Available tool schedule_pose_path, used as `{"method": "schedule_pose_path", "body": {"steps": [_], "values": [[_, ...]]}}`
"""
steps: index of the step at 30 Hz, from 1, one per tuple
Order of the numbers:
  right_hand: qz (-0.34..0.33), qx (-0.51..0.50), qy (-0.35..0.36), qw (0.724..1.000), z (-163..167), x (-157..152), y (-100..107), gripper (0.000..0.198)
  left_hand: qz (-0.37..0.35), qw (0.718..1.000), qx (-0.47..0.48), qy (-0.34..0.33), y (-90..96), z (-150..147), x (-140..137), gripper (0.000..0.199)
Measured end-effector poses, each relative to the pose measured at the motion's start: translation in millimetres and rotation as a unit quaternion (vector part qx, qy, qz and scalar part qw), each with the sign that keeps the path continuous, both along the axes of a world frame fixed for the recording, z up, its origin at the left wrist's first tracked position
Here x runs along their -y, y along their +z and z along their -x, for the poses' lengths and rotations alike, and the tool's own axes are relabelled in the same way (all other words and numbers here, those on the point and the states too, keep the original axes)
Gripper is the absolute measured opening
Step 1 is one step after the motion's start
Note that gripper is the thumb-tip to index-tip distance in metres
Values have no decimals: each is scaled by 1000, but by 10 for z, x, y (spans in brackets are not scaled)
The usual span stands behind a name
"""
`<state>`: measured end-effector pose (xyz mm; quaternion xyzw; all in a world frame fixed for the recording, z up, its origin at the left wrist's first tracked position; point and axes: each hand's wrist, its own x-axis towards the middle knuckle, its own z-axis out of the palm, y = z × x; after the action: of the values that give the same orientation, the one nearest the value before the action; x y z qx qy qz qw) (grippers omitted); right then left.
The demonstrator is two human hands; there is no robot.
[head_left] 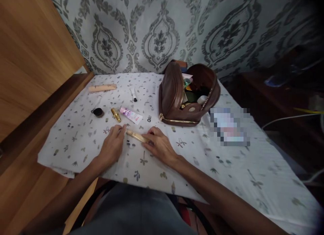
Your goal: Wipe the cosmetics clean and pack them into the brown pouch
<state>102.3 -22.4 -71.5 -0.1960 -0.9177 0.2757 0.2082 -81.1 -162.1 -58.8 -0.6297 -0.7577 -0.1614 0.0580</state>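
Over the near part of the table, my right hand [160, 145] grips a slim gold cosmetic tube [136, 136] between thumb and fingers, and the tube points left. Close to its left end is my left hand [113, 142], fingers closed together; whatever they may hold is hidden. Just beyond the hands lie a pink and white squeeze tube [131, 114] and a small gold lipstick-like tube [116, 114]. Left of these sits a round black container [98, 112]. Farther back are a small white tube with a black cap [133, 95] and a long peach-coloured tube or packet [102, 88].
A brown leather bag [172, 93] stands unzipped at the back, with several small items inside. To its right lies a blurred-out flat object [229, 127]. Patterned white cloth [157, 176] covers the table. A wooden cabinet [32, 42] borders the left, and white cables [286, 119] run at right.
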Motion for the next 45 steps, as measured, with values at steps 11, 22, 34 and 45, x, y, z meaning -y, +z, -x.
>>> {"method": "schedule_pose_path", "body": {"steps": [11, 22, 34, 45], "values": [[-12, 21, 3, 1000, 7, -50, -36, 8, 41, 997, 18, -69, 116, -334, -139, 38], [2, -25, 28, 999, -28, -100, -2, 21, -26, 998, 49, 0, 111, 144, -127, 36], [-1, -14, -37, 999, -41, -128, -16, 18, 49, 994, 52, -80, 134, -388, -282, 39], [-67, 47, 2, 997, -21, -12, 95, 19, -22, 995, 94, -16, 161, 242, -326, 30]]}}
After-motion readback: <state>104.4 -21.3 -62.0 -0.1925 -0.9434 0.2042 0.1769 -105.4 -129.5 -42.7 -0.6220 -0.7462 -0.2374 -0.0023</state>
